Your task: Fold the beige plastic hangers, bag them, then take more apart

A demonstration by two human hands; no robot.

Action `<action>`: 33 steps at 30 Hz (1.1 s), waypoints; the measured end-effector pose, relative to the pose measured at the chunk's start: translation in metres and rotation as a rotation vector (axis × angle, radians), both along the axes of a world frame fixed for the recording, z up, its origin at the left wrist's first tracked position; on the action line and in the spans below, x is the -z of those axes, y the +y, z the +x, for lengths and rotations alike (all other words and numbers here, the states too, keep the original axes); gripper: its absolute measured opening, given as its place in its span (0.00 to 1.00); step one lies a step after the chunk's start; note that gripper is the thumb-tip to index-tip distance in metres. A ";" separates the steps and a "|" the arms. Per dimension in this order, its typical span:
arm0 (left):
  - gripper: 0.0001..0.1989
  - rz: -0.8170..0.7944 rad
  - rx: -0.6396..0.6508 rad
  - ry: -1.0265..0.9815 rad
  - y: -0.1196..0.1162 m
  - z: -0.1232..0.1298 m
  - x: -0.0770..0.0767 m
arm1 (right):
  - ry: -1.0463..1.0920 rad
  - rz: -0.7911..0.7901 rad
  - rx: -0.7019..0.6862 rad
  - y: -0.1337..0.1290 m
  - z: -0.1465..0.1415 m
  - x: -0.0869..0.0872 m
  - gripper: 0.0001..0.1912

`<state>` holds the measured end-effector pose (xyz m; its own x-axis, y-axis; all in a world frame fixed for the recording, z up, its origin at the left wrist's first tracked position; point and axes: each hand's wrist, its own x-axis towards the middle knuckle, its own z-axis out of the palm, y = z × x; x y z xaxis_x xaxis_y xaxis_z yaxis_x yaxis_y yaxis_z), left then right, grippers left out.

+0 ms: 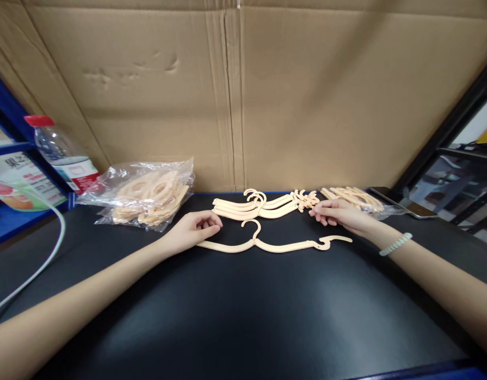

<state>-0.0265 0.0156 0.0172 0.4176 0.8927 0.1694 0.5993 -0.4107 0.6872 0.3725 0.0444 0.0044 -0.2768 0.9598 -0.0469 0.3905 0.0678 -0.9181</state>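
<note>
A beige hanger (280,248) lies on the dark table, with a loose-looking curved piece (338,239) at its right end. My left hand (199,228) is curled at the hanger's left end and covers the tip; whatever its fingers hold is hidden. Behind the hanger, several similar hangers (237,210) lie stacked with their hooks bunched together. My right hand (334,212) is at a pile of small beige hook pieces (303,199), fingers bent together above the curved piece. Anything between these fingers is too small to make out.
Clear plastic bags of beige parts (150,198) lie at the back left, beside a red-capped bottle (65,153). More beige strips (352,198) and a phone (401,203) are at the back right. A white cable (57,243) curves at left; cardboard (306,95) stands behind.
</note>
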 end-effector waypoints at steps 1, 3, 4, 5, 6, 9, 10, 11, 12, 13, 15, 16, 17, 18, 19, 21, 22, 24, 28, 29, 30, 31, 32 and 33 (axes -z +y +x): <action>0.15 0.020 -0.017 -0.001 0.001 -0.001 0.001 | 0.001 0.000 0.000 0.000 0.000 0.001 0.20; 0.14 0.078 -0.067 -0.008 0.003 -0.003 0.002 | 0.015 0.003 -0.002 0.002 0.000 0.002 0.20; 0.13 0.116 -0.092 -0.012 0.004 -0.004 0.002 | 0.027 0.006 -0.003 0.003 0.000 0.003 0.19; 0.12 0.155 -0.114 -0.017 0.006 -0.004 0.002 | 0.039 0.013 0.004 0.004 0.001 0.003 0.20; 0.12 0.200 -0.124 -0.016 0.007 -0.005 0.003 | 0.045 0.026 0.018 0.004 0.002 0.002 0.20; 0.14 0.340 -0.070 0.058 0.013 -0.006 0.004 | -0.044 0.185 0.090 0.006 0.007 -0.005 0.19; 0.14 0.374 -0.038 0.096 0.015 -0.007 0.004 | -0.132 0.287 0.110 0.007 0.010 -0.008 0.17; 0.15 0.395 -0.006 0.130 0.016 -0.007 0.005 | -0.254 0.399 0.120 0.007 0.013 -0.011 0.14; 0.16 0.403 0.018 0.155 0.017 -0.007 0.006 | -0.395 0.511 0.116 0.007 0.016 -0.013 0.11; 0.16 0.399 0.032 0.166 0.018 -0.007 0.006 | -0.535 0.610 0.100 0.007 0.019 -0.015 0.09; 0.16 0.389 0.047 0.174 0.019 -0.007 0.007 | -0.746 0.740 0.043 0.009 0.023 -0.016 0.09; 0.16 0.384 0.053 0.179 0.020 -0.007 0.007 | -0.801 0.775 0.013 0.010 0.025 -0.015 0.09; 0.16 0.379 0.057 0.181 0.020 -0.007 0.007 | -0.828 0.802 -0.013 0.011 0.025 -0.014 0.10; 0.16 0.376 0.058 0.182 0.021 -0.007 0.006 | -0.841 0.825 -0.030 0.013 0.026 -0.011 0.11; 0.16 0.374 0.058 0.181 0.021 -0.007 0.006 | -0.850 0.847 -0.042 0.015 0.026 -0.009 0.12; 0.15 0.376 0.053 0.177 0.023 -0.007 0.005 | -0.867 0.899 -0.067 0.021 0.026 -0.003 0.13; 0.14 0.380 0.050 0.176 0.024 -0.007 0.005 | -0.872 0.924 -0.084 0.024 0.026 0.000 0.14; 0.14 0.381 0.050 0.174 0.025 -0.007 0.006 | -0.876 0.957 -0.111 0.029 0.028 0.004 0.16; 0.13 0.380 0.026 0.149 0.028 -0.007 0.009 | -0.865 0.983 -0.119 0.037 0.032 0.012 0.17; 0.13 0.379 0.017 0.140 0.029 -0.008 0.010 | -0.860 0.989 -0.116 0.039 0.033 0.013 0.17; 0.13 0.378 0.009 0.130 0.029 -0.008 0.010 | -0.854 0.995 -0.114 0.040 0.033 0.015 0.17; 0.13 0.376 0.002 0.120 0.029 -0.008 0.011 | -0.849 1.000 -0.111 0.040 0.034 0.016 0.17; 0.12 0.374 -0.003 0.110 0.029 -0.008 0.011 | -0.845 1.004 -0.107 0.041 0.034 0.017 0.17; 0.12 0.370 -0.009 0.100 0.029 -0.008 0.011 | -0.840 1.008 -0.102 0.041 0.033 0.018 0.16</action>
